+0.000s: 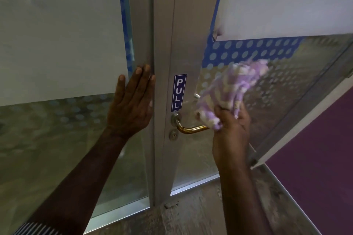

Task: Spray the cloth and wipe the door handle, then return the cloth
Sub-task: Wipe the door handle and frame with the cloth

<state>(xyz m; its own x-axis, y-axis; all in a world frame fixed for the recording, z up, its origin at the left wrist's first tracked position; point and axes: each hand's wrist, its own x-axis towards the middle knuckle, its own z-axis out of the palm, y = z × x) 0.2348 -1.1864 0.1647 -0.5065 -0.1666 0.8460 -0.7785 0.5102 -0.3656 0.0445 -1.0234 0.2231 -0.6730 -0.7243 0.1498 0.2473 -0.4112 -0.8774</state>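
Note:
A brass lever door handle [189, 129] juts to the right from the aluminium door frame [166, 44], just below a blue PULL sign [178, 92]. My right hand [232, 131] grips a bunched purple and cream cloth [233, 86] and covers the outer end of the handle. The cloth is blurred and spreads up and right from my fist. My left hand [133, 103] lies flat, fingers together and pointing up, against the fixed frame to the left of the handle. A round keyhole [173, 135] sits under the handle's base.
Frosted glass panels with a dotted blue film [248, 49] fill both door leaves. The right leaf stands ajar, with a purple wall [315, 158] behind it. Rough concrete floor [191, 215] lies below the threshold.

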